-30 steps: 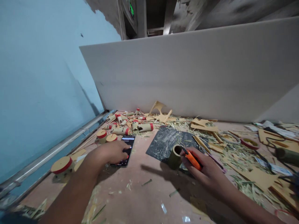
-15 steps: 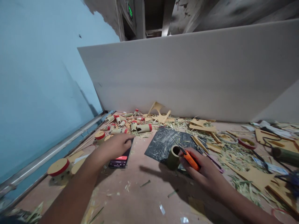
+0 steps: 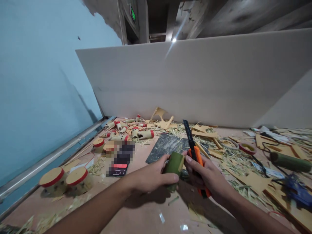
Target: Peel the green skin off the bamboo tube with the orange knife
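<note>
My left hand (image 3: 152, 177) is wrapped round a short green bamboo tube (image 3: 173, 165), holding it just above the table near the middle. My right hand (image 3: 207, 175) grips an orange-handled knife (image 3: 195, 159) whose dark blade points up and away, right beside the tube. A dark cutting mat (image 3: 165, 145) lies just behind both hands. A phone (image 3: 120, 161) lies flat to the left of my left hand, untouched.
Several small bamboo pieces with red bands (image 3: 131, 131) lie at the back left. Two round red-banded discs (image 3: 64, 178) sit near the left rail. Cardboard offcuts and shavings (image 3: 246, 169), a tape roll (image 3: 247, 148), a long green bamboo stick (image 3: 290, 161) crowd the right. A white board (image 3: 207, 81) walls the back.
My left hand left the phone and moved right to grasp the bamboo tube. My right hand lifted the knife so its blade now points upward.
</note>
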`<action>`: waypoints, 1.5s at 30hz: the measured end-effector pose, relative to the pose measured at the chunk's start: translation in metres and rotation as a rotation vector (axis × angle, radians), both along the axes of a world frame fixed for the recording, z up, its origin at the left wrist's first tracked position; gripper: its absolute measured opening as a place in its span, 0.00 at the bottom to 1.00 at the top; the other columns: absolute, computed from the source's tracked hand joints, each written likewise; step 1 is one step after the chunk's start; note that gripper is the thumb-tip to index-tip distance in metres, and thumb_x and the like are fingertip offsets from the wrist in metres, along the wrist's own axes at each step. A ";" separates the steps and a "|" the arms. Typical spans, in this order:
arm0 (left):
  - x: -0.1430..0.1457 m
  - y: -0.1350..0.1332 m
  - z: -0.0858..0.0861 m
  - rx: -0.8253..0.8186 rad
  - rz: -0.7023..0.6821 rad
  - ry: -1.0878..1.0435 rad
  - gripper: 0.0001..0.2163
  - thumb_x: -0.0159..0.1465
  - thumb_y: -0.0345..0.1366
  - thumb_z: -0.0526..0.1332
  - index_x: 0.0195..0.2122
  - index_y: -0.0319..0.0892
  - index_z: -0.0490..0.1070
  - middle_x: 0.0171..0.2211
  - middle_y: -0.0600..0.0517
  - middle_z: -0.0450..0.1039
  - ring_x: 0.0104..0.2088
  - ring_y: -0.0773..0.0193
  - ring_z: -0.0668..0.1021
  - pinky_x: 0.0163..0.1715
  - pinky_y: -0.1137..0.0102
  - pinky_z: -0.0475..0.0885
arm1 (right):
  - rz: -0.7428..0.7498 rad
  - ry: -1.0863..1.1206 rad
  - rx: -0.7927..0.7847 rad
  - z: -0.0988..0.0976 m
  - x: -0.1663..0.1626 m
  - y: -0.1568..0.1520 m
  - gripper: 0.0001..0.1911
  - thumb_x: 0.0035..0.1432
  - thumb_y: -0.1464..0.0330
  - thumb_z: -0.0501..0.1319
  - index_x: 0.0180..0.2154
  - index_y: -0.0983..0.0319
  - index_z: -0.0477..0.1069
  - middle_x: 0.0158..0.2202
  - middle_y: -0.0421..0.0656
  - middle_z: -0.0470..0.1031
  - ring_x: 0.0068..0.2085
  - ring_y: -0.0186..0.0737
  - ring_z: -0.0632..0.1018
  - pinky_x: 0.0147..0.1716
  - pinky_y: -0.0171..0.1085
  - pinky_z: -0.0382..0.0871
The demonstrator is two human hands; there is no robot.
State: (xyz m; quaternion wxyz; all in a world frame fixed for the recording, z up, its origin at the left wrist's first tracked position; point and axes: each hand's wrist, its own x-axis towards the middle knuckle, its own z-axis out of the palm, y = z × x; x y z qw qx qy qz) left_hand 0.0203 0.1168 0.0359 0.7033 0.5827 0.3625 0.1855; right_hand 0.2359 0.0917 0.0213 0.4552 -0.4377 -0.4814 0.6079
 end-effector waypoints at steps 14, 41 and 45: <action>0.005 0.009 -0.019 -0.110 0.288 -0.090 0.22 0.59 0.52 0.69 0.44 0.40 0.68 0.35 0.48 0.78 0.30 0.61 0.81 0.30 0.68 0.74 | 0.101 -0.868 0.617 0.007 0.023 0.008 0.19 0.73 0.53 0.54 0.38 0.58 0.73 0.29 0.39 0.73 0.30 0.38 0.72 0.31 0.37 0.63; 0.002 0.005 -0.031 -0.116 0.208 -0.176 0.30 0.48 0.39 0.80 0.50 0.45 0.72 0.40 0.50 0.79 0.37 0.58 0.82 0.36 0.67 0.75 | 0.386 -0.661 0.461 -0.001 0.008 0.000 0.16 0.70 0.55 0.60 0.37 0.61 0.73 0.30 0.35 0.70 0.30 0.33 0.67 0.30 0.31 0.59; 0.002 0.004 -0.030 -0.104 0.221 -0.151 0.28 0.48 0.40 0.80 0.49 0.45 0.72 0.40 0.52 0.79 0.36 0.61 0.81 0.34 0.69 0.75 | 0.356 -0.715 0.493 -0.004 0.009 0.001 0.17 0.70 0.54 0.60 0.38 0.61 0.74 0.31 0.37 0.72 0.30 0.34 0.68 0.30 0.31 0.60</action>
